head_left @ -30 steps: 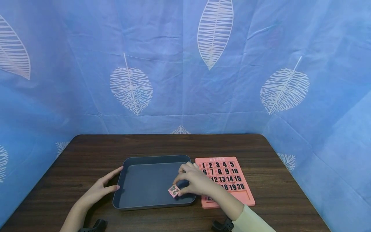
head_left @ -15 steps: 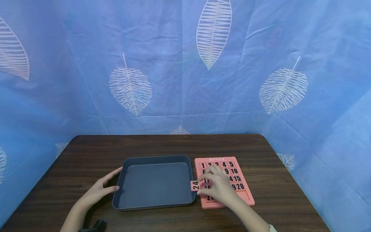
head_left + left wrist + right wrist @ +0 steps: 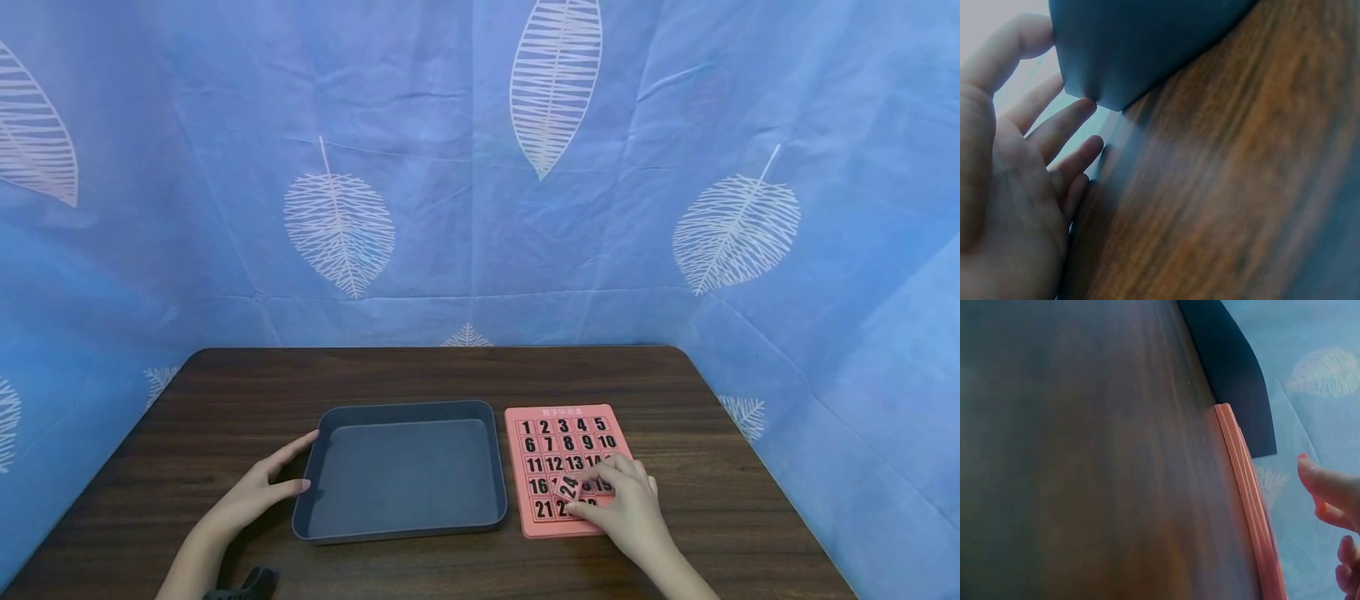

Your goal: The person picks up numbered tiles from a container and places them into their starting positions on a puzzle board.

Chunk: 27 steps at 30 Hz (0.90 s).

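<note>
A pink tile numbered 24 [image 3: 568, 487] is pinched between the thumb and fingers of my right hand [image 3: 633, 508], tilted over the lower part of a pink number board [image 3: 521, 475]. Numbered tiles fill the board's upper rows; 21 and part of the bottom row show, while my hand covers the right end. In the right wrist view the tile's edge [image 3: 1319, 503] peeks from between the fingers, above the board's side [image 3: 1250, 494]. My left hand [image 3: 251, 496] touches the left wall of a dark grey tray [image 3: 405, 479] with extended fingers; the left wrist view shows fingertips at its corner [image 3: 1110, 75].
The tray stands just left of the board, a narrow strip of table between them. Both lie on a dark wooden table [image 3: 420, 375]. A blue curtain [image 3: 450, 208] with white leaf prints hangs behind it and along the sides.
My right hand has carried the 24 tile from above the tray rightward to above the board, turning the tile on the way. The left hand has stayed at the tray.
</note>
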Each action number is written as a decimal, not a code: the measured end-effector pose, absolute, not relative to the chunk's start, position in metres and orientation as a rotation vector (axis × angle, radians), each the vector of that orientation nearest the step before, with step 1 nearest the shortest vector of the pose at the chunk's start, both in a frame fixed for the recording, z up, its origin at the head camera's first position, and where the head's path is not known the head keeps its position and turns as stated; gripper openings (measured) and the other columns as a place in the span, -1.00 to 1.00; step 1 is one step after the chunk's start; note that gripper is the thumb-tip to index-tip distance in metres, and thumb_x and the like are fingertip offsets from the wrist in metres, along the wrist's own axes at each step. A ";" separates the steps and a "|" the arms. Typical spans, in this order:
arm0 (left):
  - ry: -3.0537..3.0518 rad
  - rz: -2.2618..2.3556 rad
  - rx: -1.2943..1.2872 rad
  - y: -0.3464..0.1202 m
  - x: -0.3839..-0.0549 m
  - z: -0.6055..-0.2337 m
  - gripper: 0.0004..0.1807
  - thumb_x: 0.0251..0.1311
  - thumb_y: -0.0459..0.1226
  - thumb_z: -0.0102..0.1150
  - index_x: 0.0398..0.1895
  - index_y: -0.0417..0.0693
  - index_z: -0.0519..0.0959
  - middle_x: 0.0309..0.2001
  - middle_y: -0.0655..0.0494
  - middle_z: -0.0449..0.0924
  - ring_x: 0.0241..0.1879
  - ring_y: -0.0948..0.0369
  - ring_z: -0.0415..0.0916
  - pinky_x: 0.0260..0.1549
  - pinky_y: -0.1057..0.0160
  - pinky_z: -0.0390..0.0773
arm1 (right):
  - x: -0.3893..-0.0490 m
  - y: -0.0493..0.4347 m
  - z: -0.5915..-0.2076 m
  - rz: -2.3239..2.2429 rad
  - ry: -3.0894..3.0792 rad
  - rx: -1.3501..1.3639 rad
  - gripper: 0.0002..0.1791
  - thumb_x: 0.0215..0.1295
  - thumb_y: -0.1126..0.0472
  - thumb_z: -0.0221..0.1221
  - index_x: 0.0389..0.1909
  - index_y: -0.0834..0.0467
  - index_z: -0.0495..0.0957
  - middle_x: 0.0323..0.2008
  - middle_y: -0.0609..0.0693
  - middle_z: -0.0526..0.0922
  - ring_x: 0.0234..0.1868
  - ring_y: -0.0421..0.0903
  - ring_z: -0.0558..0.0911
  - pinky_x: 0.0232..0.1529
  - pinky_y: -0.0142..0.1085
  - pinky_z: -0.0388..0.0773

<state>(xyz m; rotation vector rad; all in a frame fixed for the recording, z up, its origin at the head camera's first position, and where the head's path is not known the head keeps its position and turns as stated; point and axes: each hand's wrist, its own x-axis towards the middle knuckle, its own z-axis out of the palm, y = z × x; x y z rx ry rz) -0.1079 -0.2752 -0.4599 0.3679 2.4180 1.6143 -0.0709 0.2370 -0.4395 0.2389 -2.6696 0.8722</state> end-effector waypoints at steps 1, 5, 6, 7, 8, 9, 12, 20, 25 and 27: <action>2.420 1.615 0.370 -0.275 -0.108 -0.460 -0.27 0.29 -0.25 0.15 0.49 -0.05 0.10 0.46 -0.19 -0.05 0.40 -0.31 -0.28 0.04 -0.54 -0.09 | -0.069 0.240 -0.440 0.875 -2.679 0.209 -0.64 -0.33 0.04 0.58 -0.44 -0.05 0.65 -0.32 -0.17 0.47 -0.25 -0.10 0.32 -0.21 -0.11 0.15; 2.430 1.609 0.389 -0.275 -0.108 -0.460 -0.27 0.29 -0.26 0.15 0.49 -0.05 0.10 0.46 -0.19 -0.06 0.39 -0.32 -0.27 0.04 -0.54 -0.09 | -0.064 0.250 -0.442 0.877 -2.719 0.108 -0.65 -0.28 -0.01 0.56 -0.46 -0.05 0.64 -0.31 -0.12 0.48 -0.23 -0.05 0.32 -0.22 -0.10 0.12; 2.434 1.607 0.391 -0.275 -0.108 -0.460 -0.27 0.29 -0.26 0.15 0.49 -0.05 0.10 0.46 -0.19 -0.05 0.39 -0.32 -0.26 0.04 -0.54 -0.09 | -0.062 0.252 -0.443 0.878 -2.731 0.082 -0.66 -0.26 -0.03 0.55 -0.45 -0.04 0.64 -0.31 -0.11 0.48 -0.23 -0.03 0.32 -0.23 -0.11 0.11; 2.437 1.605 0.390 -0.275 -0.108 -0.461 -0.27 0.29 -0.26 0.16 0.49 -0.05 0.11 0.46 -0.20 -0.05 0.39 -0.32 -0.26 0.04 -0.54 -0.09 | -0.061 0.254 -0.443 0.875 -2.738 0.062 -0.66 -0.25 -0.05 0.54 -0.46 -0.05 0.63 -0.31 -0.11 0.47 -0.22 -0.02 0.33 -0.23 -0.10 0.11; 2.441 1.602 0.390 -0.276 -0.108 -0.461 -0.26 0.29 -0.26 0.16 0.49 -0.05 0.11 0.46 -0.20 -0.05 0.39 -0.33 -0.26 0.04 -0.54 -0.08 | -0.060 0.256 -0.443 0.875 -2.743 0.045 -0.66 -0.23 -0.06 0.53 -0.45 -0.04 0.63 -0.31 -0.10 0.48 -0.20 -0.01 0.34 -0.23 -0.10 0.11; 2.445 1.601 0.392 -0.276 -0.108 -0.462 -0.26 0.29 -0.26 0.16 0.49 -0.04 0.11 0.46 -0.20 -0.04 0.39 -0.33 -0.26 0.04 -0.54 -0.08 | -0.059 0.257 -0.443 0.876 -2.749 0.026 -0.65 -0.22 -0.08 0.52 -0.45 -0.04 0.64 -0.31 -0.08 0.47 -0.19 0.01 0.34 -0.24 -0.10 0.10; 2.452 1.596 0.400 -0.276 -0.108 -0.462 -0.26 0.29 -0.26 0.16 0.49 -0.04 0.11 0.46 -0.20 -0.04 0.38 -0.34 -0.26 0.03 -0.55 -0.09 | -0.056 0.261 -0.444 0.875 -2.753 -0.024 -0.64 -0.19 -0.10 0.51 -0.44 -0.01 0.63 -0.28 -0.04 0.49 -0.18 0.03 0.35 -0.24 -0.09 0.10; 2.452 1.598 0.404 -0.276 -0.108 -0.463 -0.27 0.29 -0.26 0.16 0.49 -0.05 0.11 0.46 -0.20 -0.04 0.38 -0.35 -0.25 0.02 -0.56 -0.10 | -0.051 0.269 -0.448 0.858 -2.852 -0.170 -0.59 -0.13 -0.19 0.46 -0.45 0.00 0.58 -0.19 0.08 0.48 -0.12 0.13 0.33 -0.23 -0.04 0.12; 2.442 1.605 0.411 -0.276 -0.107 -0.462 -0.28 0.30 -0.27 0.14 0.49 -0.03 0.11 0.46 -0.19 -0.06 0.38 -0.34 -0.27 0.01 -0.57 -0.12 | -0.051 0.272 -0.451 0.843 -2.895 -0.216 -0.54 -0.11 -0.26 0.41 -0.48 0.01 0.51 -0.19 0.09 0.48 -0.16 0.13 0.32 -0.26 -0.03 0.12; 2.437 1.603 0.413 -0.276 -0.107 -0.463 -0.28 0.31 -0.26 0.13 0.50 -0.03 0.10 0.47 -0.19 -0.08 0.38 -0.35 -0.29 0.01 -0.57 -0.12 | -0.051 0.273 -0.452 0.847 -2.915 -0.235 -0.52 -0.10 -0.28 0.40 -0.47 0.02 0.51 -0.19 0.09 0.48 -0.17 0.13 0.33 -0.26 -0.03 0.13</action>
